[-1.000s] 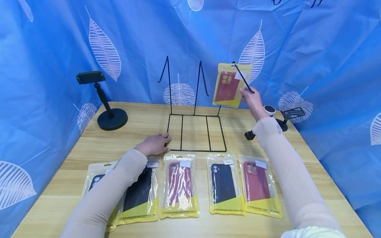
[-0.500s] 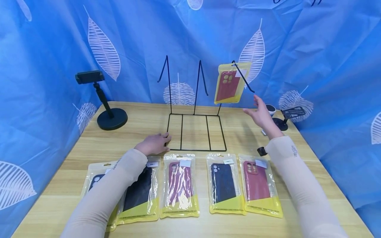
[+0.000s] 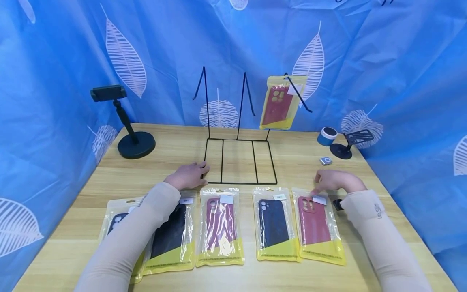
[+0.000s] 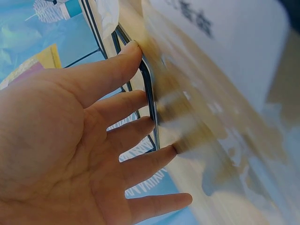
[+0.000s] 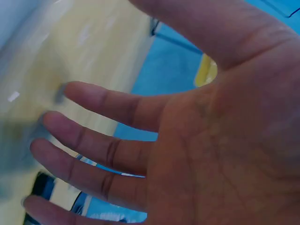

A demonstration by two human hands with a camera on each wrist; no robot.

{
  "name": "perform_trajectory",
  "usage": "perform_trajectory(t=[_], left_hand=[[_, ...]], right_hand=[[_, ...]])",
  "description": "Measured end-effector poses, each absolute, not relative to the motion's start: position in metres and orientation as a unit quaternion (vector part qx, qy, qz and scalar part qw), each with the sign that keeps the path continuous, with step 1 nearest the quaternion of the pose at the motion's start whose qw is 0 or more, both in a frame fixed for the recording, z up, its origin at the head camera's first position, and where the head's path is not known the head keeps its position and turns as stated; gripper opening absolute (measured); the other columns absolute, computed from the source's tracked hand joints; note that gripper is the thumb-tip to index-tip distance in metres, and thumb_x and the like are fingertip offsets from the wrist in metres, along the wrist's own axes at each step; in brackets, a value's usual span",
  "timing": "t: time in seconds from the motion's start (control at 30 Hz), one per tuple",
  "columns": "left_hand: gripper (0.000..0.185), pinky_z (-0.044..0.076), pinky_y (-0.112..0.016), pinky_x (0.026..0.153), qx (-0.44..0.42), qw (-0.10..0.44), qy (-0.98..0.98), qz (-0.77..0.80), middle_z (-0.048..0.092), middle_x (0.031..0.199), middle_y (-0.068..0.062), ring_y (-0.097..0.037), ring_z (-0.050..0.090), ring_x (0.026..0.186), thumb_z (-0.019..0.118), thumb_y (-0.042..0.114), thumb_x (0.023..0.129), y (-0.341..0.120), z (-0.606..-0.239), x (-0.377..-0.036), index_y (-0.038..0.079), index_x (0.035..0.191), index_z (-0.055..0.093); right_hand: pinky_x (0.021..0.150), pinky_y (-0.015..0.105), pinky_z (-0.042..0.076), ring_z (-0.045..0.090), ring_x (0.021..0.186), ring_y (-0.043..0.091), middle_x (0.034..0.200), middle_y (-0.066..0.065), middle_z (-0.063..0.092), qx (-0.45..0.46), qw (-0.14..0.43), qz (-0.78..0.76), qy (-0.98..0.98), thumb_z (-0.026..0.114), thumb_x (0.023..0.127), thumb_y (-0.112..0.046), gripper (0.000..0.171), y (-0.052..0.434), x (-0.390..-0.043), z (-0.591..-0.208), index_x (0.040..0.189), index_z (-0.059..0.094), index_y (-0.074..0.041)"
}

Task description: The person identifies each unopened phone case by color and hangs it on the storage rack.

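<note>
A black wire display rack (image 3: 238, 140) stands mid-table, and my left hand (image 3: 187, 176) rests on its left front corner. In the left wrist view the fingertips (image 4: 133, 49) touch the wire, spread apart. A bagged red phone case (image 3: 277, 107) hangs from the rack's right hook. My right hand (image 3: 337, 180) is over the top end of another bagged red phone case (image 3: 314, 227) on the table, holding nothing; contact cannot be told. Beside it lie a bagged dark blue case (image 3: 273, 223), a purplish-red one (image 3: 220, 227) and a black one (image 3: 169, 233); my left sleeve partly covers another bag (image 3: 118, 219).
A black phone stand (image 3: 136, 146) is at the back left. At the right are a blue jar (image 3: 326, 138), a small black stand (image 3: 341, 151), a small silver device (image 3: 326, 161) and a black object (image 3: 337, 204) partly behind my right wrist. A blue curtain (image 3: 164, 61) hangs behind.
My right hand has let go of the hanging bag and come down toward the front-right bag. The hanging bag has swung slightly on its hook. My left hand has stayed on the rack.
</note>
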State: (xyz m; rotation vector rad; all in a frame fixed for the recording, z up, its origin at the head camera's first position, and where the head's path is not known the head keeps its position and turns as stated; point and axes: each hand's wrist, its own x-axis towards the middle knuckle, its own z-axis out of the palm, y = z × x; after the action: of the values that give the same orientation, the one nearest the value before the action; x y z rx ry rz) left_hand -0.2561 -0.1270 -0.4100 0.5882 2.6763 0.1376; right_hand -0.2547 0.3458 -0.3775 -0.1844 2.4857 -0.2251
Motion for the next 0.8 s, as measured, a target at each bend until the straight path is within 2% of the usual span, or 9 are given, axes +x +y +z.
perform_trajectory(t=[0.2,0.43,0.53,0.67,0.8], left_hand=[[0.063,0.030,-0.063,0.114,0.209,0.200,0.956,0.047,0.018,0.166,-0.012,-0.042,0.024,0.149,0.053,0.036,0.103,-0.127,-0.409,-0.255,0.011,0.156,0.031],[0.063,0.030,-0.062,0.114,0.206,0.200,0.956,0.054,0.017,0.166,-0.012,-0.042,0.024,0.149,0.053,0.035,0.103,-0.129,-0.410,-0.255,0.011,0.156,0.030],[0.063,0.030,-0.062,0.114,0.204,0.200,0.957,0.057,0.017,0.166,-0.011,-0.042,0.023,0.149,0.053,0.036,0.103,-0.129,-0.411,-0.255,0.011,0.157,0.030],[0.063,0.030,-0.062,0.114,0.207,0.201,0.956,0.057,0.017,0.166,-0.011,-0.042,0.023,0.149,0.053,0.036,0.103,-0.129,-0.411,-0.255,0.011,0.157,0.030],[0.063,0.030,-0.062,0.115,0.207,0.199,0.956,0.058,0.017,0.166,-0.011,-0.042,0.023,0.149,0.052,0.036,0.103,-0.129,-0.411,-0.254,0.011,0.157,0.030]], right_hand=[[0.069,0.031,0.044,0.051,0.082,0.022,0.091,0.008,0.056,-0.077,0.307,-0.095,0.944,0.079,0.079,-0.050,0.060,0.357,-0.247,-0.393,0.102,0.055,0.000],[0.065,0.029,0.039,0.050,0.074,0.017,0.078,0.000,0.057,-0.077,0.305,-0.100,0.944,0.077,0.081,-0.048,0.041,0.351,-0.237,-0.396,0.082,0.061,-0.011],[0.064,0.029,0.039,0.050,0.072,0.016,0.076,0.000,0.056,-0.082,0.297,-0.097,0.947,0.077,0.081,-0.049,0.041,0.351,-0.233,-0.396,0.080,0.061,-0.011],[0.063,0.029,0.039,0.050,0.071,0.016,0.076,0.000,0.056,-0.075,0.284,-0.116,0.949,0.074,0.083,-0.052,0.044,0.356,-0.228,-0.397,0.084,0.063,-0.010],[0.064,0.029,0.042,0.051,0.072,0.016,0.080,0.002,0.059,-0.074,0.267,-0.147,0.950,0.069,0.093,-0.036,0.029,0.366,-0.224,-0.399,0.092,0.064,-0.007]])
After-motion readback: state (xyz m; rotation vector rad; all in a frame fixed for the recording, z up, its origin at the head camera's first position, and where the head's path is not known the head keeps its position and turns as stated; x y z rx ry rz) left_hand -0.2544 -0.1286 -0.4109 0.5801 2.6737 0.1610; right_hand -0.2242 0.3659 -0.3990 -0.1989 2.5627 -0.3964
